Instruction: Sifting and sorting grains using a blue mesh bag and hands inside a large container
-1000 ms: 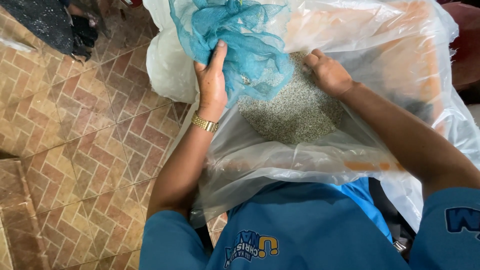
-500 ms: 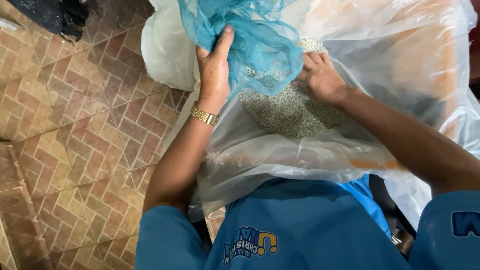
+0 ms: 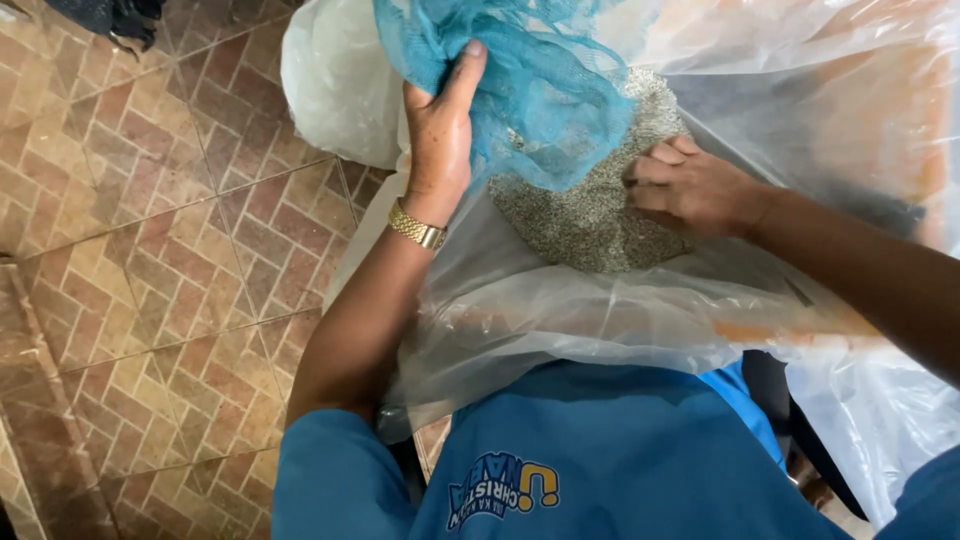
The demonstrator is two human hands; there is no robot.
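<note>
Step in hand, as judged: emptying fine grey-green granules [image 3: 590, 215] from a blue mesh net bag [image 3: 520, 80] into a large clear plastic sack [image 3: 600, 310] held against the person's front. The left hand [image 3: 438, 140], arm raised and wearing a gold wristwatch [image 3: 417, 226], is clamped on the net's left edge. The right hand [image 3: 690, 185], fingers curled together, rests on the granules just beside the net. Next move calls for a firm hold over the sack, clear of the brick-patterned tiled floor [image 3: 150, 250].

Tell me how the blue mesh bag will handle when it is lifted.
The blue mesh bag probably stays floppy: it bunches and sags under the left hand. It looks light, being thin open netting. The grey granules beside the right hand may sift through its holes.
</note>
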